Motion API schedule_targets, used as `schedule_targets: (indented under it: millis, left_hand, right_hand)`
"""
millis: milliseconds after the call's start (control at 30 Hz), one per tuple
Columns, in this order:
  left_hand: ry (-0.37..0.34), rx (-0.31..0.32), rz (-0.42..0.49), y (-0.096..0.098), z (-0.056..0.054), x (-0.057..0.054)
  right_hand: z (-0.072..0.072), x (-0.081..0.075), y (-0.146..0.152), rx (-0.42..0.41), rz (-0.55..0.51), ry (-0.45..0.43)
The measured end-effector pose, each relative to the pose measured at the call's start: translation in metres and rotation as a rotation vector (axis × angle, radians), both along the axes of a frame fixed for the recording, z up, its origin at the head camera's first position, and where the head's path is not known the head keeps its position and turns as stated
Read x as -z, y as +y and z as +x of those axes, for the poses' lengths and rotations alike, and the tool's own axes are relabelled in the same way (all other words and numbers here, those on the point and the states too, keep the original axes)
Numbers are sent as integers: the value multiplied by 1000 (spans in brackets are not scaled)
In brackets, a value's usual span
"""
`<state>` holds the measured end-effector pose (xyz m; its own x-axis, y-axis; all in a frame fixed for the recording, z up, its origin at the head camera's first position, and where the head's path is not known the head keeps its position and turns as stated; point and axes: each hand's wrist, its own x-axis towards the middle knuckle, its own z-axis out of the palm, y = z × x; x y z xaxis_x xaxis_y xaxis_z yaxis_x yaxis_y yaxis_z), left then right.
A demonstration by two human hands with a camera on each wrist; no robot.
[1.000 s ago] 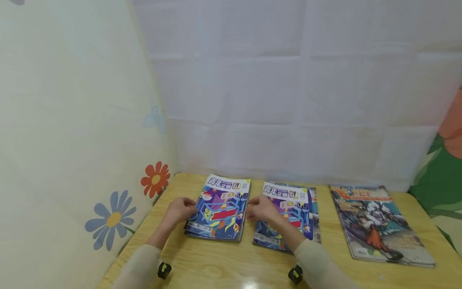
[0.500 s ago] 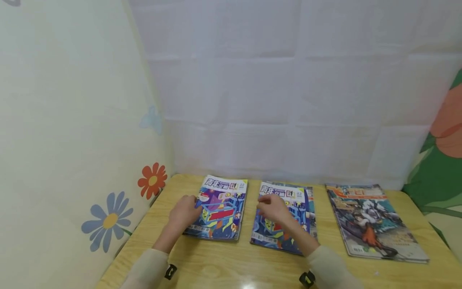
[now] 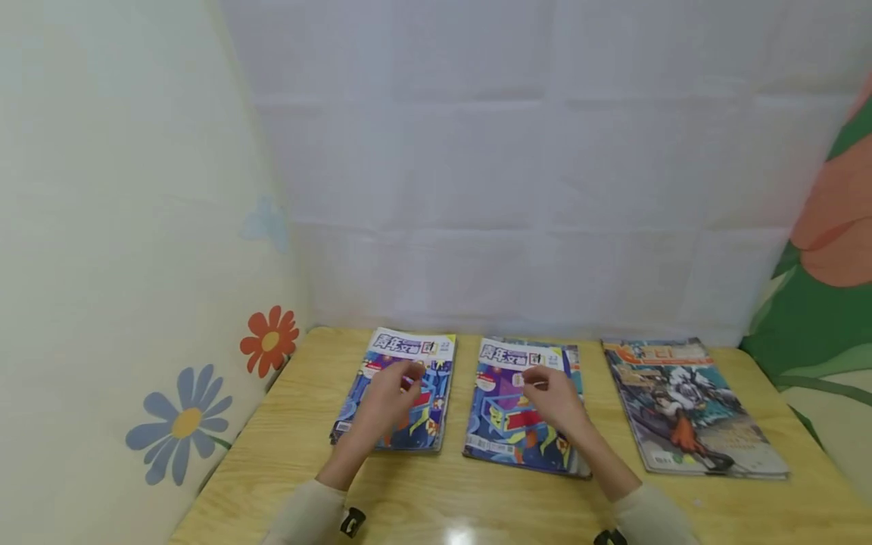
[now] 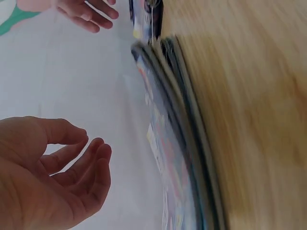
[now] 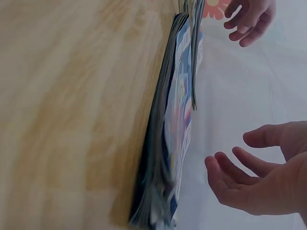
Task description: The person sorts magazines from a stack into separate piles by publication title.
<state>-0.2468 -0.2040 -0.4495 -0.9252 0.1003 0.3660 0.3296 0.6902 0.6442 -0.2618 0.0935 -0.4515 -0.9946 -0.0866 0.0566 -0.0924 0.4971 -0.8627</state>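
Note:
In the head view my left hand [image 3: 384, 397] hovers over the left stack of magazines [image 3: 436, 415], whose purple-and-blue cover has a white title band. Its fingers bend loosely with nothing between them; the left wrist view shows a gap from that hand to the stack's edge [image 4: 184, 129]. My right hand [image 3: 553, 397] hangs above the middle stack of magazines [image 3: 500, 412], topped by a matching cover. Those fingers are also loosely bent and hold nothing, as the right wrist view confirms beside the thick page edges [image 5: 156, 129]. A differently printed magazine peeks out behind the middle stack's right side.
A larger magazine [image 3: 684, 409] with fantasy figures on its cover lies to the right on the wood-grain table [image 3: 415, 499]. A white cloth [image 3: 422, 166] hangs behind the table. A pale wall [image 3: 102, 250] with printed flowers stands on the left.
My left hand has moved from the left stack's side edge to above its cover. My right hand has drawn rightward from the middle stack's left edge to over it. The stacks stay put.

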Motion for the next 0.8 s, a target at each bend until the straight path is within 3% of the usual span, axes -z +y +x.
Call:
schedule_targets:
  millis: [167, 433, 633, 800]
  left_hand:
    - [-2, 78, 10, 19, -4, 5]
    - [-128, 151, -22, 43, -9, 11]
    - [-292, 141, -41, 56, -11, 16]
    - [-340, 131, -18, 63, -12, 19]
  right_hand:
    - [6, 2, 23, 66, 73, -26]
    - [13, 7, 54, 77, 202, -79]
    - [11, 9, 62, 76, 263, -189]
    - [10, 9, 64, 78, 284, -224]
